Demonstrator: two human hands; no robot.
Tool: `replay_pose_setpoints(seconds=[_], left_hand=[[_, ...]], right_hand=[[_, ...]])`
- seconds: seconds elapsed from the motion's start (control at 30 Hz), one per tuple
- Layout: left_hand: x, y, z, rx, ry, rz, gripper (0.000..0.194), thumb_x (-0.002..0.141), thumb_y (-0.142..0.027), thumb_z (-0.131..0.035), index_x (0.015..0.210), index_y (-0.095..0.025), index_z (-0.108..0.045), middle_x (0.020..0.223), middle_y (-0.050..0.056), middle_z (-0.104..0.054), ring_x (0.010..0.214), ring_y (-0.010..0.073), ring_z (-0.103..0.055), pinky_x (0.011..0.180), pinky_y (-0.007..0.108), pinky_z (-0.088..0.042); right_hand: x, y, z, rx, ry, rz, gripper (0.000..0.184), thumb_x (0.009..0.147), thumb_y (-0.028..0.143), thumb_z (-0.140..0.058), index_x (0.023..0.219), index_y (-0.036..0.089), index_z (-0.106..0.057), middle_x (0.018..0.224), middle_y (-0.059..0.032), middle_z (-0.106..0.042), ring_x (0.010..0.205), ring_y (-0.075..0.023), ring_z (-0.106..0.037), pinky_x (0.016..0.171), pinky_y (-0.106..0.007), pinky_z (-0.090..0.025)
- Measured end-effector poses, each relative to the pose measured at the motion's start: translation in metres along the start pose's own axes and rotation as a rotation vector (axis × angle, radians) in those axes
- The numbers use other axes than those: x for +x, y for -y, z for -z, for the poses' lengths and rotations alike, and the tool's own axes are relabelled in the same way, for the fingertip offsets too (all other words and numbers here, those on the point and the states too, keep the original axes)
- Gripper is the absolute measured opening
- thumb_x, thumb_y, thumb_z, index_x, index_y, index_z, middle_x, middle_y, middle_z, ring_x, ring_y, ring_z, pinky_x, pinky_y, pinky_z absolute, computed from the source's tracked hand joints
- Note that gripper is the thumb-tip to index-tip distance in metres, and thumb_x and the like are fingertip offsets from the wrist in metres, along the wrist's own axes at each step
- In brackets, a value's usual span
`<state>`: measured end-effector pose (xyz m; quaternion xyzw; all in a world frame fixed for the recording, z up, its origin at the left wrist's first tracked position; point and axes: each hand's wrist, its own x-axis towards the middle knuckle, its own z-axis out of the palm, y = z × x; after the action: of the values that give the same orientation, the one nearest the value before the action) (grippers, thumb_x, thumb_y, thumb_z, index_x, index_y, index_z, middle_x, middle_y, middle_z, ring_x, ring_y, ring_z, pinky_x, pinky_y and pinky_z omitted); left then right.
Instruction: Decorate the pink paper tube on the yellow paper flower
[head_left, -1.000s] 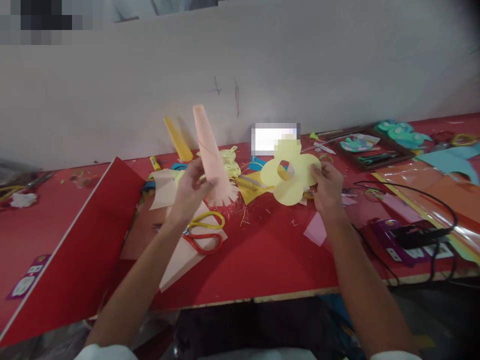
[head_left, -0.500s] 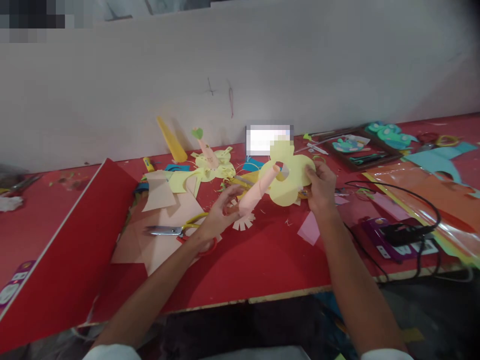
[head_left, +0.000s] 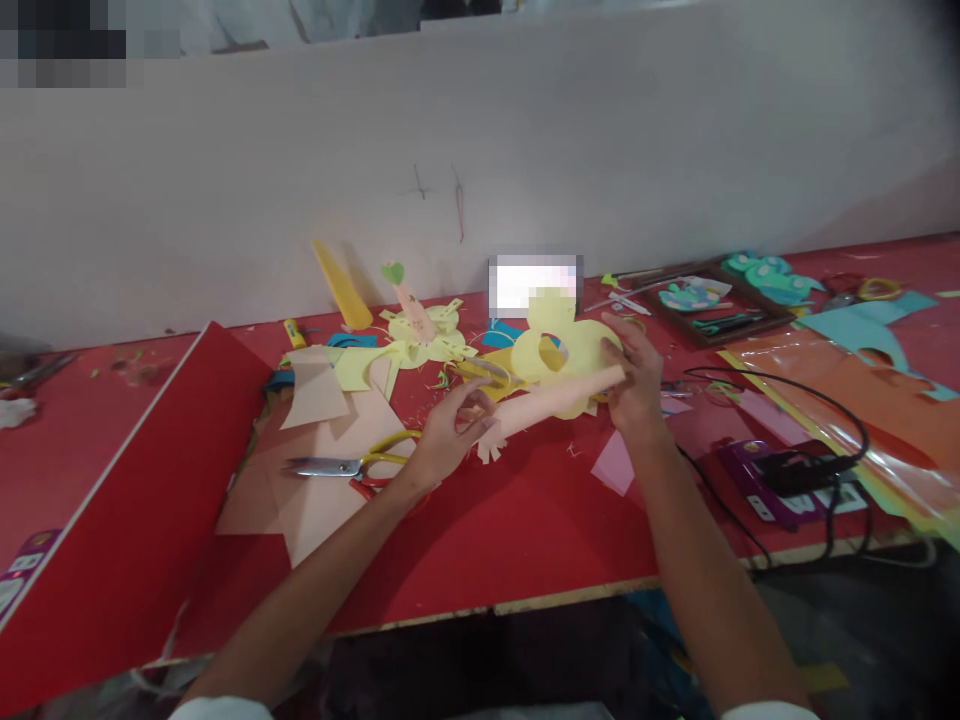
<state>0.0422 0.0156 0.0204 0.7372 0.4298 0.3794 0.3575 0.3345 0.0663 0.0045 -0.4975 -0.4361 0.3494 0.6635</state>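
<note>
My left hand (head_left: 454,432) grips a rolled pale pink paper tube (head_left: 551,398) near its wide end, where cut tabs flare out. The tube lies almost level, its narrow tip close to my right hand (head_left: 636,378). My right hand pinches a yellow paper flower (head_left: 592,345) with a round hole in its middle. The tube passes in front of the flower's lower petal, outside the hole. Whether the right fingers also touch the tube's tip I cannot tell. A similar yellow flower with a pink cone (head_left: 417,318) and green top stands behind.
Yellow-and-red-handled scissors (head_left: 326,467) lie on pale pink paper sheets (head_left: 255,500) at left. A red board (head_left: 157,500) leans at far left. Right of my hands are a purple box (head_left: 757,485) with a black cable, a brown frame (head_left: 720,330) and orange sheets (head_left: 847,400).
The tube's narrow tip has swung right and down, from in front of the flower's hole to beside my right hand. The tube now lies flatter. Both hands keep their holds.
</note>
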Motion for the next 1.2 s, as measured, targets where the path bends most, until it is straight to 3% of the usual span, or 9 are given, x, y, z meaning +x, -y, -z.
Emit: replay_pose_setpoints(seconds=[0.13, 0.2, 0.3, 0.47, 0.6, 0.73, 0.83, 1.0, 1.2], left_hand=[[-0.002, -0.010, 0.002, 0.359, 0.001, -0.131, 0.041, 0.098, -0.042, -0.063, 0.134, -0.021, -0.061, 0.134, 0.013, -0.066, 0.124, 0.0275, -0.062, 0.111, 0.046, -0.047], [0.003, -0.027, 0.000, 0.560, 0.050, -0.225, 0.049, 0.099, -0.047, -0.061, 0.141, -0.022, -0.055, 0.142, 0.013, -0.063, 0.136, 0.0289, -0.056, 0.123, 0.051, -0.033], [0.012, -0.056, -0.013, 0.737, 0.190, -0.304, 0.073, 0.095, -0.053, -0.066, 0.154, -0.019, -0.040, 0.145, 0.014, -0.062, 0.138, 0.0310, -0.054, 0.125, 0.054, -0.027], [0.014, -0.065, -0.038, 0.899, 0.390, -0.272, 0.048, 0.095, -0.013, -0.057, 0.143, -0.017, -0.051, 0.120, 0.012, -0.074, 0.119, 0.0297, -0.066, 0.112, 0.053, -0.040], [0.011, -0.047, -0.031, 0.567, 0.229, -0.197, 0.031, 0.095, -0.021, -0.064, 0.126, -0.021, -0.062, 0.121, 0.010, -0.074, 0.114, 0.0286, -0.068, 0.104, 0.047, -0.048], [0.009, -0.038, -0.016, -0.031, 0.017, -0.013, 0.035, 0.090, -0.035, -0.072, 0.120, -0.019, -0.063, 0.111, 0.009, -0.074, 0.100, 0.0233, -0.070, 0.090, 0.037, -0.055], [0.008, -0.040, -0.010, -0.297, -0.104, 0.041, 0.035, 0.088, -0.043, -0.074, 0.108, -0.017, -0.063, 0.102, 0.007, -0.072, 0.093, 0.0197, -0.068, 0.082, 0.031, -0.056], [0.009, -0.041, -0.012, -0.435, -0.148, 0.016, 0.041, 0.086, -0.048, -0.077, 0.111, -0.019, -0.062, 0.108, 0.008, -0.069, 0.098, 0.0190, -0.066, 0.085, 0.031, -0.056], [0.004, -0.011, -0.029, -0.439, -0.103, 0.123, 0.052, 0.081, -0.056, -0.079, 0.108, -0.017, -0.059, 0.100, 0.007, -0.068, 0.092, 0.0190, -0.066, 0.084, 0.032, -0.057]], right_hand=[[0.003, -0.004, -0.001, 0.028, -0.037, 0.005, 0.046, 0.077, 0.046, -0.077, 0.117, 0.024, -0.072, 0.104, -0.0064, -0.077, 0.080, -0.0198, -0.070, 0.070, -0.034, -0.055], [0.004, -0.006, -0.003, 0.038, -0.078, 0.021, 0.040, 0.075, 0.043, -0.079, 0.109, 0.023, -0.075, 0.095, -0.0042, -0.076, 0.072, -0.0173, -0.066, 0.063, -0.030, -0.052], [0.001, -0.004, -0.007, 0.046, -0.096, 0.044, 0.036, 0.076, 0.043, -0.079, 0.107, 0.024, -0.077, 0.090, -0.0031, -0.076, 0.067, -0.0165, -0.063, 0.057, -0.029, -0.048], [-0.005, 0.001, -0.008, 0.041, -0.065, 0.050, 0.035, 0.081, 0.046, -0.075, 0.110, 0.026, -0.076, 0.099, -0.0043, -0.076, 0.072, -0.0179, -0.065, 0.059, -0.030, -0.050], [-0.003, 0.001, -0.007, 0.022, -0.071, 0.065, 0.032, 0.081, 0.044, -0.076, 0.106, 0.024, -0.077, 0.095, -0.0034, -0.075, 0.070, -0.0164, -0.063, 0.059, -0.029, -0.049], [-0.001, 0.001, -0.007, 0.057, -0.094, 0.027, 0.033, 0.079, 0.041, -0.077, 0.107, 0.025, -0.077, 0.085, -0.0006, -0.071, 0.059, -0.0124, -0.055, 0.049, -0.024, -0.039], [-0.001, 0.000, -0.007, 0.048, -0.107, 0.015, 0.032, 0.079, 0.040, -0.077, 0.107, 0.024, -0.077, 0.080, 0.0008, -0.068, 0.053, -0.0103, -0.049, 0.044, -0.023, -0.033], [0.000, -0.002, -0.007, 0.046, -0.109, 0.021, 0.029, 0.079, 0.039, -0.076, 0.104, 0.025, -0.077, 0.078, 0.0009, -0.067, 0.054, -0.0104, -0.049, 0.044, -0.022, -0.034], [-0.002, -0.001, -0.006, 0.039, -0.104, 0.030, 0.028, 0.079, 0.041, -0.077, 0.102, 0.026, -0.077, 0.084, -0.0004, -0.068, 0.058, -0.0109, -0.051, 0.046, -0.022, -0.034]])
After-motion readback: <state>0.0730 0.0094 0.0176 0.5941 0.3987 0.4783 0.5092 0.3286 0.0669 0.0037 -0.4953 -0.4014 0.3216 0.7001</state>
